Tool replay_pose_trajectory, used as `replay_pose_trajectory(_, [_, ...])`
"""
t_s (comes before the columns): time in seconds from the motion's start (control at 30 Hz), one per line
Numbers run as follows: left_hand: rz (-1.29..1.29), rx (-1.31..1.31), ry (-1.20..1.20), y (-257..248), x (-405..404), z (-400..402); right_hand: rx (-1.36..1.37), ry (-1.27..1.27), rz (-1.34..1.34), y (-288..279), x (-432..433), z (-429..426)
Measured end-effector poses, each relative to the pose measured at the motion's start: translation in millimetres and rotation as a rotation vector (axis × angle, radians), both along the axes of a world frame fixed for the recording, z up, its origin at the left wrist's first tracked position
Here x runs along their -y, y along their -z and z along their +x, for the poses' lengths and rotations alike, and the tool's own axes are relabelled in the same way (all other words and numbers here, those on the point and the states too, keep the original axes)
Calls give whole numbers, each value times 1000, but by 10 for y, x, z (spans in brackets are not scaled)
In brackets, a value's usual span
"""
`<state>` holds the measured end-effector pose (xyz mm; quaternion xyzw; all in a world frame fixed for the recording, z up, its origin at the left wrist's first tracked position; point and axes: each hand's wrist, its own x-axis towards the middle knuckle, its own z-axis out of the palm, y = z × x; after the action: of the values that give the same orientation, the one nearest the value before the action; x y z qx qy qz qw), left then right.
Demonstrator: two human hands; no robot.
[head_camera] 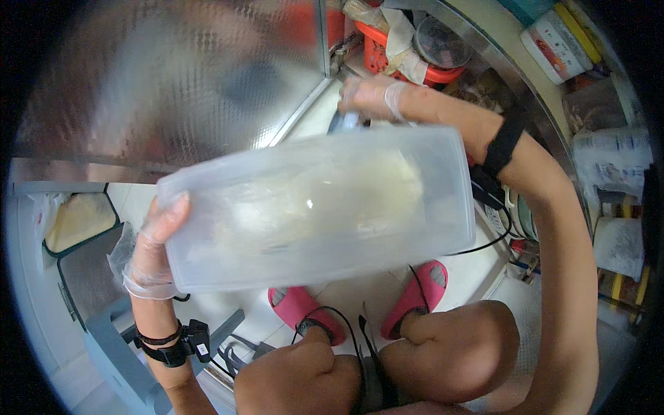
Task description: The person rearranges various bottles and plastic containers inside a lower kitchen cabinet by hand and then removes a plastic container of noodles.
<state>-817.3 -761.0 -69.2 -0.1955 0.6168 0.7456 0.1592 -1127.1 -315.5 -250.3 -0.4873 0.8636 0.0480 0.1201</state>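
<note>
My left hand (pixel 168 223), in a clear plastic glove, grips the left end of a long translucent plastic box (pixel 316 212) with its thumb on the near face. The box is held tilted above the floor in front of my knees, and something pale yellow shows blurred through it. Beyond its far edge, my gloved right hand (pixel 368 97) is stretched out beside an orange basket. A blurred bluish object (pixel 345 122) lies just under the right fingers; whether they grip it cannot be made out.
The orange plastic basket (pixel 376 54) holds cloth and a round clear lid (pixel 441 44). A textured glass panel (pixel 181 78) stands at upper left. Shelves along the right carry a white tub (pixel 555 49) and plastic bags (pixel 612 161). A blue-grey plastic stool (pixel 122 358) is at lower left. Black cables hang near my legs.
</note>
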Motion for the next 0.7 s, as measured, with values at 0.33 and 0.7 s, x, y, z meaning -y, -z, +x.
replay_pose_trajectory(0.33, [-61, 231, 669, 50, -667, 229, 97, 275, -475, -723, -283, 541])
replay_pose_trajectory(0.7, [111, 282, 580, 1792, -1277, 1197, 873, 623, 360, -1148, -1477, 2663])
